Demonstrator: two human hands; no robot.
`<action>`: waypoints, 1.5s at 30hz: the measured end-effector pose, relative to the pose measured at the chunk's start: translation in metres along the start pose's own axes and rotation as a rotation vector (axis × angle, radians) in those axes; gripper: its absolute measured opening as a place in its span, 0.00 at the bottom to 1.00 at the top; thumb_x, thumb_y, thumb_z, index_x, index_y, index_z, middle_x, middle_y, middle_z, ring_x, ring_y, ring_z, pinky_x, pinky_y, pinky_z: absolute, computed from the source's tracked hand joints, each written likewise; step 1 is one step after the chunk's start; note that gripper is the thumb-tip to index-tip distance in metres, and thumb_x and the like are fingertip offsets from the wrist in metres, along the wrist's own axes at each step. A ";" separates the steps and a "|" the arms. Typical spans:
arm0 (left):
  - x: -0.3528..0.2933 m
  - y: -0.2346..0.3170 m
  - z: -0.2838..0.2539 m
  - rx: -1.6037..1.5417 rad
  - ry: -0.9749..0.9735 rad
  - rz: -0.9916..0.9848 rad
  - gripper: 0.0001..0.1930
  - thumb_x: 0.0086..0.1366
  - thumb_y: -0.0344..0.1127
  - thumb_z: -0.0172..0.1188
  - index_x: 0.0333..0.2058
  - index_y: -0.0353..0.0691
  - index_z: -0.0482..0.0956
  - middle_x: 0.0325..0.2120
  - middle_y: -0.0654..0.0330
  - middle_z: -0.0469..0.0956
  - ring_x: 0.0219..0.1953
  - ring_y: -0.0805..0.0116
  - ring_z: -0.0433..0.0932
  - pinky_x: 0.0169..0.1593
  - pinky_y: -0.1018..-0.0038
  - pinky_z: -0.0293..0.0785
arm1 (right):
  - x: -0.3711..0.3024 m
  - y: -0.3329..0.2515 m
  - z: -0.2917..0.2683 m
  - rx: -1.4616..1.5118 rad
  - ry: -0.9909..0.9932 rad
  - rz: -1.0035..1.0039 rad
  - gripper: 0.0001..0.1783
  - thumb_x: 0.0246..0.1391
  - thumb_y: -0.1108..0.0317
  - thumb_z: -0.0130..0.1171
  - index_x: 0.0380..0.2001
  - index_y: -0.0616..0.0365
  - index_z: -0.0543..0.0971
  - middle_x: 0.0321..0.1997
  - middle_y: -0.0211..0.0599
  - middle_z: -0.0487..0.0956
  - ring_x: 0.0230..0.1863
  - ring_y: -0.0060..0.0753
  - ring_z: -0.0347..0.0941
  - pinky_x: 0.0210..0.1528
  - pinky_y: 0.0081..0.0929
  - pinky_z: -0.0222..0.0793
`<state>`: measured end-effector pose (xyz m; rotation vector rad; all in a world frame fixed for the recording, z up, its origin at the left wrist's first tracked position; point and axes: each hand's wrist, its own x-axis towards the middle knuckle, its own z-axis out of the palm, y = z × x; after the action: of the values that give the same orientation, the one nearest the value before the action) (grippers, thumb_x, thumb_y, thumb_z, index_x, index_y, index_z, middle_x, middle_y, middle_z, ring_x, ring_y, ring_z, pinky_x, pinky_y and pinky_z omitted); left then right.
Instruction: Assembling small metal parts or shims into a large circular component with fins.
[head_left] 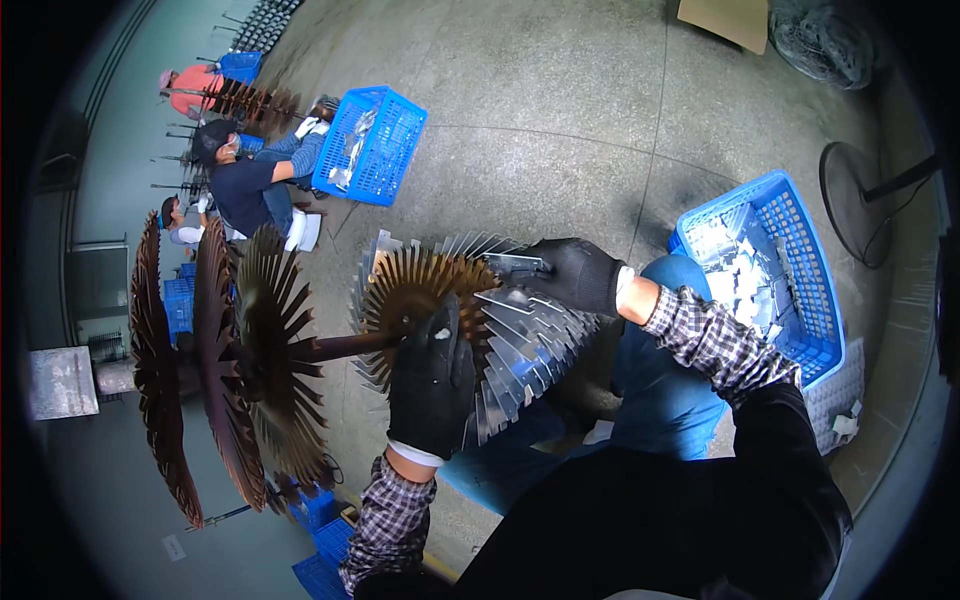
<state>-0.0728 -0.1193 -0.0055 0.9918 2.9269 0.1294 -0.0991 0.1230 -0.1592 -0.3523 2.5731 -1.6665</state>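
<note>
In front of me a brown slotted disc [400,300] sits on a rod, with thin silver metal plates [540,345] standing in its radial slots around much of the rim. My right hand [575,275], in a black glove, pinches a flat metal plate [515,263] at the disc's upper right edge. Also black-gloved, my left hand [430,375] grips the disc near its hub, its fingers pointing up and partly hidden. To the left, more slotted discs [275,360] share the same rod, and no plates show in them.
A blue basket [805,260] of loose metal plates stands by my right knee. Farther off, a co-worker [245,180] sits beside another blue basket [385,150]. A fan stand [860,200] is at the right wall, cardboard [725,22] at the far right. Blue crates [325,545] lie lower left.
</note>
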 end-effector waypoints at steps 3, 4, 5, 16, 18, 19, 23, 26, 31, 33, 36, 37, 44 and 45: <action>0.002 0.003 -0.002 0.004 -0.013 -0.007 0.24 0.73 0.28 0.55 0.66 0.31 0.72 0.60 0.45 0.77 0.58 0.47 0.79 0.63 0.60 0.74 | 0.000 0.007 0.002 -0.063 -0.012 -0.019 0.19 0.64 0.54 0.66 0.44 0.60 0.85 0.37 0.46 0.87 0.32 0.46 0.83 0.38 0.37 0.77; 0.002 0.003 -0.002 0.005 -0.017 -0.009 0.24 0.73 0.28 0.55 0.66 0.31 0.72 0.60 0.45 0.77 0.58 0.47 0.79 0.63 0.60 0.74 | 0.000 0.008 0.002 -0.084 -0.016 -0.024 0.19 0.64 0.55 0.67 0.45 0.61 0.85 0.37 0.46 0.88 0.31 0.44 0.82 0.37 0.36 0.77; 0.002 0.003 -0.002 0.006 -0.016 -0.009 0.24 0.73 0.28 0.55 0.66 0.31 0.72 0.60 0.45 0.77 0.58 0.47 0.79 0.63 0.60 0.74 | 0.000 0.007 0.002 -0.085 -0.016 -0.025 0.19 0.64 0.55 0.67 0.45 0.61 0.85 0.37 0.46 0.88 0.31 0.44 0.82 0.37 0.36 0.77; 0.012 -0.012 0.006 0.020 0.057 0.057 0.27 0.68 0.27 0.56 0.66 0.35 0.72 0.49 0.47 0.79 0.43 0.49 0.80 0.49 0.59 0.78 | 0.001 -0.006 0.001 -0.101 0.034 -0.208 0.18 0.64 0.59 0.64 0.51 0.57 0.85 0.40 0.45 0.88 0.34 0.48 0.83 0.40 0.38 0.78; 0.015 -0.011 0.005 0.019 0.060 0.079 0.27 0.66 0.26 0.57 0.65 0.36 0.73 0.46 0.48 0.79 0.40 0.49 0.80 0.46 0.58 0.78 | -0.001 -0.008 -0.001 -0.150 0.054 -0.238 0.19 0.64 0.59 0.63 0.53 0.56 0.84 0.39 0.46 0.87 0.35 0.50 0.83 0.41 0.39 0.78; 0.016 -0.010 0.005 0.018 0.062 0.091 0.27 0.65 0.26 0.57 0.64 0.36 0.73 0.45 0.48 0.79 0.38 0.50 0.80 0.45 0.58 0.78 | -0.001 -0.010 -0.002 -0.174 0.064 -0.253 0.19 0.65 0.59 0.62 0.54 0.56 0.84 0.39 0.47 0.87 0.36 0.50 0.83 0.41 0.40 0.78; 0.022 -0.010 0.009 0.176 0.024 0.074 0.25 0.64 0.27 0.56 0.61 0.37 0.75 0.43 0.50 0.79 0.36 0.52 0.80 0.42 0.58 0.78 | 0.000 -0.014 -0.002 -0.177 0.093 -0.327 0.19 0.65 0.59 0.62 0.54 0.56 0.84 0.39 0.46 0.87 0.35 0.50 0.83 0.41 0.40 0.78; 0.023 -0.010 0.014 0.253 0.029 0.077 0.23 0.64 0.28 0.56 0.59 0.38 0.76 0.42 0.52 0.79 0.36 0.53 0.80 0.42 0.58 0.78 | 0.000 -0.013 -0.002 -0.194 0.097 -0.359 0.19 0.65 0.60 0.62 0.54 0.55 0.84 0.39 0.46 0.86 0.35 0.50 0.83 0.41 0.40 0.78; 0.026 -0.008 0.019 0.355 0.058 0.102 0.20 0.65 0.30 0.55 0.56 0.40 0.77 0.41 0.54 0.79 0.35 0.54 0.81 0.41 0.60 0.78 | 0.000 -0.014 -0.005 -0.247 0.077 -0.378 0.18 0.65 0.60 0.62 0.54 0.55 0.84 0.39 0.46 0.86 0.35 0.51 0.82 0.41 0.40 0.78; 0.027 -0.006 0.021 0.417 0.024 0.085 0.19 0.66 0.30 0.54 0.56 0.40 0.77 0.41 0.54 0.79 0.35 0.55 0.81 0.41 0.60 0.79 | 0.000 -0.016 -0.007 -0.255 0.068 -0.392 0.19 0.65 0.60 0.62 0.55 0.55 0.83 0.40 0.46 0.86 0.36 0.50 0.82 0.41 0.41 0.78; 0.028 -0.006 0.021 0.431 0.031 0.080 0.18 0.66 0.30 0.53 0.55 0.40 0.76 0.41 0.54 0.80 0.35 0.56 0.81 0.41 0.60 0.79 | 0.002 -0.016 -0.008 -0.292 0.044 -0.426 0.19 0.65 0.61 0.61 0.56 0.55 0.82 0.42 0.46 0.86 0.38 0.50 0.82 0.42 0.41 0.78; 0.028 -0.007 0.021 0.417 0.053 0.091 0.18 0.66 0.30 0.53 0.55 0.40 0.76 0.41 0.54 0.80 0.36 0.56 0.81 0.41 0.59 0.79 | 0.004 -0.015 -0.009 -0.324 0.031 -0.448 0.20 0.65 0.61 0.61 0.57 0.55 0.82 0.42 0.46 0.86 0.38 0.50 0.82 0.43 0.41 0.78; 0.031 -0.008 0.023 0.368 0.069 0.091 0.21 0.66 0.29 0.54 0.57 0.39 0.75 0.42 0.54 0.79 0.38 0.53 0.82 0.44 0.58 0.80 | 0.011 -0.011 -0.023 -0.507 -0.087 -0.503 0.23 0.64 0.64 0.59 0.61 0.52 0.79 0.46 0.45 0.85 0.42 0.48 0.82 0.46 0.40 0.79; 0.027 -0.009 0.023 0.379 0.084 0.090 0.21 0.66 0.29 0.54 0.57 0.39 0.75 0.42 0.54 0.79 0.38 0.53 0.82 0.44 0.58 0.80 | 0.012 -0.016 -0.025 -0.514 -0.077 -0.517 0.23 0.64 0.64 0.59 0.61 0.52 0.79 0.46 0.45 0.85 0.42 0.48 0.82 0.46 0.40 0.79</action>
<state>-0.0979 -0.1083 -0.0299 1.1876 3.0489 -0.4060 -0.1126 0.1365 -0.1339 -1.1634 2.9853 -1.0032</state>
